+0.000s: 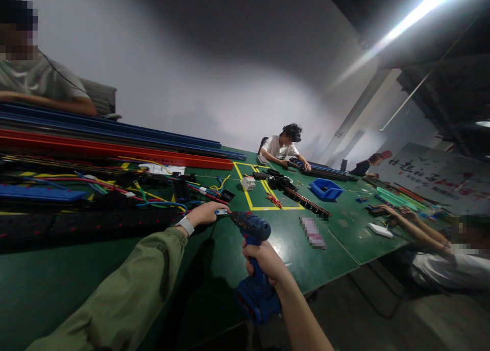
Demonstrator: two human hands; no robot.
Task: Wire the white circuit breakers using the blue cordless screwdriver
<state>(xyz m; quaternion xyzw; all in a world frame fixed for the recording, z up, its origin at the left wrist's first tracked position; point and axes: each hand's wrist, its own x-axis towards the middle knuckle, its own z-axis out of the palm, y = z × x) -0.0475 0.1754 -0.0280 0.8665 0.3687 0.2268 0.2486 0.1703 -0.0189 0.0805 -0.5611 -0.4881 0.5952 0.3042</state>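
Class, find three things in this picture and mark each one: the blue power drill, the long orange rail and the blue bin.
Blue power drill (253, 227): head view, on its motor housing.
Long orange rail (115, 150): head view, midway along its side.
Blue bin (332, 193): head view, on its wall.

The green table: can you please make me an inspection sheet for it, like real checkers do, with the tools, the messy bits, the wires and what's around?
Surface: green table, marked with yellow lines.
Things in use: blue drill, its tip close to a small part; too small to tell if they touch.
Clutter: red rail, blue tray and white block.
Grips: left grip holds the small part; right grip is closed around the drill's handle.
Cables: coloured wires lie tangled towards the left.
Surroundings: other people around, bright ceiling lamp above.
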